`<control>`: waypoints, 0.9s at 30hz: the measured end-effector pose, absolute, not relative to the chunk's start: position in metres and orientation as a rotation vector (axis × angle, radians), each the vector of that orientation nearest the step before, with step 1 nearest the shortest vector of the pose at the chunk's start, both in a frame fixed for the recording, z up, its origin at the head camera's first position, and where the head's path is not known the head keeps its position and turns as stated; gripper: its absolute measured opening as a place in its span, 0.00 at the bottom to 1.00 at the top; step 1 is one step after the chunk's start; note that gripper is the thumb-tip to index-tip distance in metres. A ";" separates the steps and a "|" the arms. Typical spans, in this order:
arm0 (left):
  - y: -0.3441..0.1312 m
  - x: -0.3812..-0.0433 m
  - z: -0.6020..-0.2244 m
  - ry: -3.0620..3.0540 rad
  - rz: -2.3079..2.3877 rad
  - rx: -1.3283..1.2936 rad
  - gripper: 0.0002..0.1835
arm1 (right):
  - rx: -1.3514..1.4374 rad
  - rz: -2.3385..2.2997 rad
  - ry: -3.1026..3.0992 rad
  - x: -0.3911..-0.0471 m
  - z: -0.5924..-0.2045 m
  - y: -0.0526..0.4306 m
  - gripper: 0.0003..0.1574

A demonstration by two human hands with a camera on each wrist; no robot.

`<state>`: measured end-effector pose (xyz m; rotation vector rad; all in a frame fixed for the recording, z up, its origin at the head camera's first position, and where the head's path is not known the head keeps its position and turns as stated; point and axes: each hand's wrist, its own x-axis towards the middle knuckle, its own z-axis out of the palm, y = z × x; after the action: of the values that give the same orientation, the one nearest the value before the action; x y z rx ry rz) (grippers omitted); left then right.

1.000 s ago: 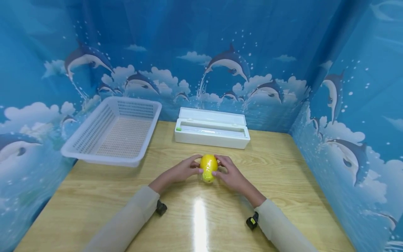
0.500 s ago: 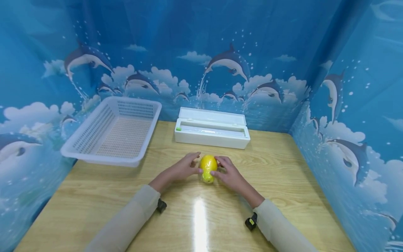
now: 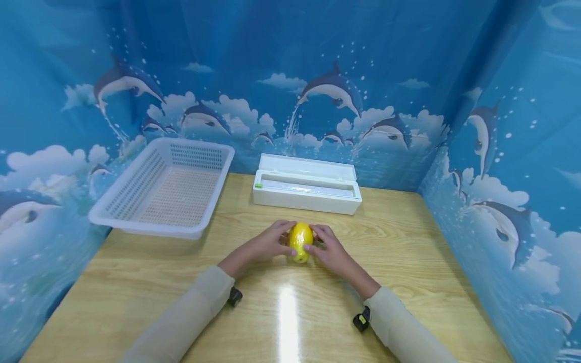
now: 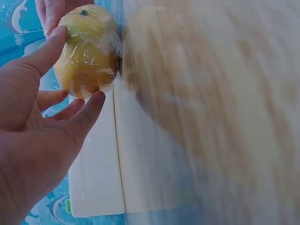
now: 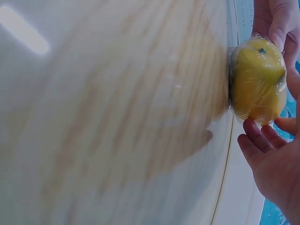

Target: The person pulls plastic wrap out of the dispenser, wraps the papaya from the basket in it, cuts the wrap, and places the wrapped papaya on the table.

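Note:
A yellow fruit (image 3: pixel 301 242), rounded and narrower toward the near end, rests on the wooden table in front of me. Clear cling film wraps it, with wrinkles showing on the fruit (image 4: pixel 89 51) in the left wrist view and a small dark green stem mark at one end. My left hand (image 3: pixel 268 243) holds it from the left, thumb near the stem end and fingertips at the far end. From the right, my right hand (image 3: pixel 335 253) holds it between thumb and fingers. In the right wrist view, the fingertips of the right hand (image 5: pixel 276 159) meet the wrapped fruit's lower end.
Behind the hands stands a long white box (image 3: pixel 306 201), its lid raised, with a film roll inside and a green tab at the left. A white perforated basket (image 3: pixel 199 229) sits at the back left. Dolphin-printed curtains (image 3: pixel 272 60) border the table.
Half a second ago the left fingers were lifted off the fruit; now they are back against its far end. The right hand and the fruit have hardly moved.

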<state>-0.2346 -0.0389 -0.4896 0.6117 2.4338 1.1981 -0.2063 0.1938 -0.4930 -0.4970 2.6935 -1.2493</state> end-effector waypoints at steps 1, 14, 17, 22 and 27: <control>-0.039 -0.235 -0.490 2.426 1.205 0.615 0.49 | -0.498 -1.248 2.693 -0.206 -0.493 0.194 0.41; -0.044 -0.233 -0.488 2.383 1.252 0.596 0.53 | -0.477 -1.230 2.696 -0.205 -0.492 0.194 0.44; -0.045 -0.232 -0.487 2.390 1.249 0.596 0.54 | -0.455 -1.228 2.704 -0.205 -0.491 0.194 0.45; -0.045 -0.231 -0.486 2.405 1.243 0.611 0.54 | -0.437 -1.227 2.703 -0.205 -0.490 0.194 0.45; -0.047 -0.231 -0.485 2.453 1.217 0.605 0.53 | -0.430 -1.230 2.702 -0.206 -0.489 0.196 0.43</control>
<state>-0.2314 -0.0469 -0.4846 0.6052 2.4530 1.2167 -0.2056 0.1956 -0.4886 -0.4305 2.7024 -1.2305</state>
